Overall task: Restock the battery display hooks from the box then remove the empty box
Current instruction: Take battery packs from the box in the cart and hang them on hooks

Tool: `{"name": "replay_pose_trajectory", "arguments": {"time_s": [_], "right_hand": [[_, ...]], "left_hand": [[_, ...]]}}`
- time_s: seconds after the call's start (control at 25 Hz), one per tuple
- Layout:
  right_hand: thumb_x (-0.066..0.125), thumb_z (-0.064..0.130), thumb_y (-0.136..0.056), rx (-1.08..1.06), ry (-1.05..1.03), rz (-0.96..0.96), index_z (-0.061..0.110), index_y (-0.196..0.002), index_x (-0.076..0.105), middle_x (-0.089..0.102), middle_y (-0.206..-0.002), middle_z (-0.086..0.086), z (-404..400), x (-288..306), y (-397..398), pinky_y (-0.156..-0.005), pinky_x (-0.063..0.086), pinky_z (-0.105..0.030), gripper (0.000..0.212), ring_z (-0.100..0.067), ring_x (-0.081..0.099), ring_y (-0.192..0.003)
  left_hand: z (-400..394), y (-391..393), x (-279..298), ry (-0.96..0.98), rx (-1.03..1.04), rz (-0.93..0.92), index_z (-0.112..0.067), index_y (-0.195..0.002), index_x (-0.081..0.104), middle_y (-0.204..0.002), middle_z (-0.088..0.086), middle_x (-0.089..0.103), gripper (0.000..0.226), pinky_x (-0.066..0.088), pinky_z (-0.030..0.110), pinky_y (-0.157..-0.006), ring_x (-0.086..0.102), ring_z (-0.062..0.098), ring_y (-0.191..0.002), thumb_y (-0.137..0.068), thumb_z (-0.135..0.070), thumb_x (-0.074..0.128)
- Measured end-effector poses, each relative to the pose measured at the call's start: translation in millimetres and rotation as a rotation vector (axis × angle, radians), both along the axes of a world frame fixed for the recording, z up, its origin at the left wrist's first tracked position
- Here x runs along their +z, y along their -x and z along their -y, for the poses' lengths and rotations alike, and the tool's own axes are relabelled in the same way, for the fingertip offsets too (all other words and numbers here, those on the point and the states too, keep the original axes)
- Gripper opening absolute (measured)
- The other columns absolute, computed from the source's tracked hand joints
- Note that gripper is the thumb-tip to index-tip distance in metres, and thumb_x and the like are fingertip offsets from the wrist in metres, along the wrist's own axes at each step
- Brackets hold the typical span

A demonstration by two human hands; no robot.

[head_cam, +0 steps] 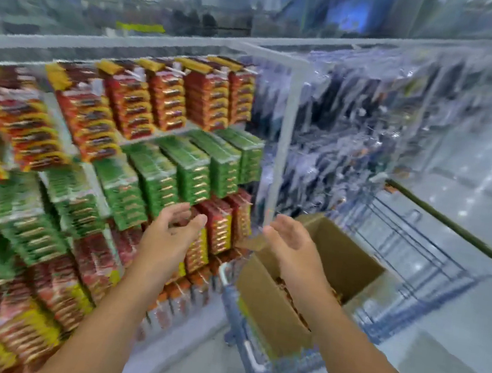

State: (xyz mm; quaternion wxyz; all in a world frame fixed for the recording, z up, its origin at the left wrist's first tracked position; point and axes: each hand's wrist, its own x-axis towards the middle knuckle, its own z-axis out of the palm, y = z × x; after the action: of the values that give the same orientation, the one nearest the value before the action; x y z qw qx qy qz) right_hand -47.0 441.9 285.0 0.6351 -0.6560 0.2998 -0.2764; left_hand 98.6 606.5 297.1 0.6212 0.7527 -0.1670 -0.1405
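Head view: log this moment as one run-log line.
left hand: open, by red packs | right hand: open, above box flap | box: open, in cart | display: hooks full

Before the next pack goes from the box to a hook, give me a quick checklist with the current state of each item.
1. Left hand free: ok, fingers loosely curled, nothing held, in front of the red packs.
2. Right hand free: ok, open above the box.
3. Box open: ok, flaps up.
4. Stock left in box: cannot tell; something orange-brown shows under the right forearm, too blurred to identify.
5. Box seated in the cart: ok, it sits at the near end of the basket.
6. Room on the hooks: cannot tell; the rows look full and the frame is motion-blurred.
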Motion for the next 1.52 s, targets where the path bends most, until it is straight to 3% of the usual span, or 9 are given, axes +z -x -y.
{"name": "replay_pose_trajectory", "arguments": {"time_s": [0.2, 0.32, 0.48, 0.72, 0.84, 1.16, 1.36, 1.44, 1.52], "right_hand": [[0.070, 0.025, -0.099, -0.169, -0.059, -0.107, 0.022, -0.130, 0.061, 0.067, -0.122, 0.003, 87.3, -41.4, 43.5, -0.082, 0.052, -0.012, 0.033, -0.001, 0.064, -0.107], [0.071, 0.033, -0.098, -0.203, -0.054, -0.203, 0.026, -0.134, 0.059, 0.066, -0.123, 0.008, 136.2, -67.7, 45.8, -0.081, 0.050, -0.013, 0.038, 0.001, 0.063, -0.106], [0.072, 0.042, -0.095, -0.225, -0.070, -0.330, 0.033, -0.132, 0.060, 0.067, -0.120, 0.016, 189.8, -104.9, 37.2, -0.087, 0.049, -0.022, 0.039, 0.000, 0.063, -0.111], [0.072, 0.041, -0.095, -0.124, -0.158, -0.464, 0.029, -0.134, 0.061, 0.066, -0.123, 0.014, 246.1, -161.9, 17.6, -0.089, 0.047, -0.020, 0.042, -0.003, 0.062, -0.115], [0.071, 0.045, -0.095, -0.020, -0.174, -0.549, 0.033, -0.133, 0.061, 0.065, -0.125, 0.016, 281.3, -194.0, 2.2, -0.096, 0.049, -0.027, 0.042, -0.004, 0.060, -0.118], [0.067, 0.044, -0.098, 0.540, -0.180, -0.798, 0.031, -0.145, 0.052, 0.057, -0.123, 0.019, 373.9, -275.0, -31.3, -0.080, 0.041, -0.015, 0.050, -0.001, 0.056, -0.111], [0.068, 0.043, -0.098, 0.864, -0.090, -0.955, 0.032, -0.137, 0.055, 0.058, -0.125, 0.017, 394.6, -342.8, -45.9, -0.071, 0.043, -0.011, 0.043, 0.002, 0.056, -0.101], [0.067, 0.045, -0.098, 1.001, 0.008, -0.994, 0.030, -0.134, 0.057, 0.060, -0.126, 0.016, 389.5, -372.4, -48.0, -0.075, 0.050, -0.016, 0.040, 0.001, 0.058, -0.097], [0.068, 0.045, -0.098, 1.113, 0.087, -1.014, 0.028, -0.140, 0.057, 0.062, -0.136, 0.010, 383.2, -404.6, -48.4, -0.081, 0.049, -0.021, 0.047, -0.006, 0.061, -0.106]], "left_hand": [[112.3, 16.6, -46.9, -0.056, -0.130, -0.045, -0.022, -0.129, 0.063, -0.128, -0.001, 0.067, 0.036, 0.053, 0.033, -0.089, 0.063, -0.001, -0.096, -0.096, -0.031, 0.073], [171.0, 11.2, -81.7, -0.090, -0.167, -0.083, -0.028, -0.125, 0.061, -0.127, -0.006, 0.065, 0.032, 0.050, 0.017, -0.075, 0.061, -0.006, -0.092, -0.096, -0.032, 0.073], [231.7, 1.9, -123.7, -0.178, -0.197, -0.138, -0.032, -0.128, 0.060, -0.128, -0.008, 0.064, 0.035, 0.043, 0.011, -0.071, 0.058, -0.008, -0.092, -0.096, -0.038, 0.072], [285.3, 0.7, -174.4, -0.304, -0.169, -0.261, -0.034, -0.131, 0.059, -0.130, -0.013, 0.061, 0.039, 0.044, 0.020, -0.072, 0.057, -0.008, -0.096, -0.095, -0.044, 0.071], [306.6, 5.8, -208.8, -0.334, -0.087, -0.338, -0.036, -0.128, 0.059, -0.131, -0.012, 0.062, 0.038, 0.046, 0.022, -0.079, 0.057, -0.010, -0.098, -0.094, -0.044, 0.073], [363.7, 29.2, -281.0, -0.400, 0.306, -0.491, -0.030, -0.141, 0.055, -0.131, -0.013, 0.060, 0.054, 0.045, 0.018, -0.080, 0.055, -0.009, -0.095, -0.093, -0.049, 0.072], [387.3, 47.1, -343.0, -0.431, 0.572, -0.635, -0.024, -0.137, 0.058, -0.133, -0.005, 0.064, 0.052, 0.043, 0.026, -0.090, 0.060, 0.010, -0.108, -0.093, -0.049, 0.072], [392.4, 50.3, -370.7, -0.446, 0.643, -0.680, -0.021, -0.143, 0.055, -0.139, -0.001, 0.063, 0.053, 0.042, 0.027, -0.091, 0.061, 0.015, -0.118, -0.096, -0.043, 0.070], [395.2, 50.0, -397.8, -0.465, 0.680, -0.741, -0.019, -0.143, 0.054, -0.139, 0.000, 0.063, 0.049, 0.041, 0.027, -0.089, 0.060, 0.019, -0.125, -0.100, -0.036, 0.068]]}}
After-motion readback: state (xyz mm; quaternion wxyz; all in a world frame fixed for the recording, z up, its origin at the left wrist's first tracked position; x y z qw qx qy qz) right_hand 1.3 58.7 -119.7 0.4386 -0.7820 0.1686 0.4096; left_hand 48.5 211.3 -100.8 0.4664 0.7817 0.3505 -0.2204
